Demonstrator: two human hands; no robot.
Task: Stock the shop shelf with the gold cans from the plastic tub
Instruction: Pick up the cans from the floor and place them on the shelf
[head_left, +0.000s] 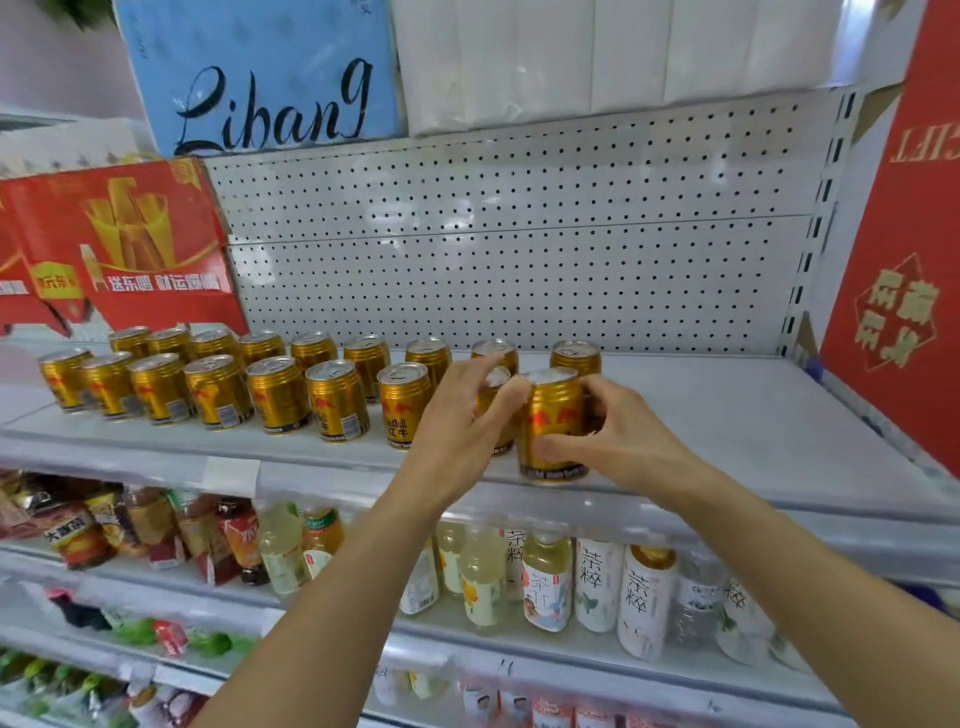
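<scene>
Head view, shelf: a white metal shop shelf with a perforated back panel was seen.
Cans: two rows of gold ribbed cans were stood upright along it.
Right hand: fingers were wrapped around the front gold can at the shelf edge.
Left hand: fingers were closed around a neighbouring can, mostly hidden.

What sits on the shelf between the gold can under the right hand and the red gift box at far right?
Nothing: the head view shows bare grey shelf between that can and box.
</scene>
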